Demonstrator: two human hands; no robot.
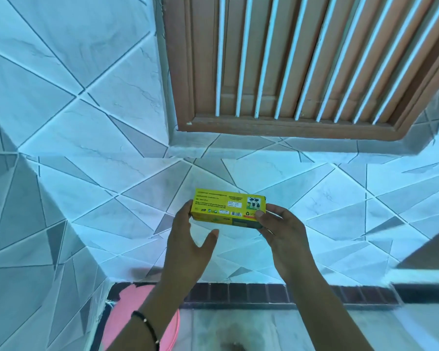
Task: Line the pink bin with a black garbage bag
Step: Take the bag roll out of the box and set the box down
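a yellow box (230,208) was held up in front of the tiled wall (86,97), between both hands. the right hand (279,230) was closed on the right end of the box, with the thumb laid on the printed face and the other fingers behind it. the left hand (188,239) was placed at the left end; its fingers were curled around the edge, while the thumb was spread apart below the box and did not touch it. a thin black bracelet (147,328) was worn on the left wrist.

the box was long and flat, with small black text, a barcode and a recycling sign on it; the words were too small to be read. a darker panel was seen on its lower side.

the pink bin (129,310) was found low at the left, on the floor by the wall corner. only a part of its rim and inside was shown, because the left forearm was in front of it and the picture edge cut it off. no black bag was visible in it.

above, a brown wooden window frame (185,97) with white bars (241,59) was seen.
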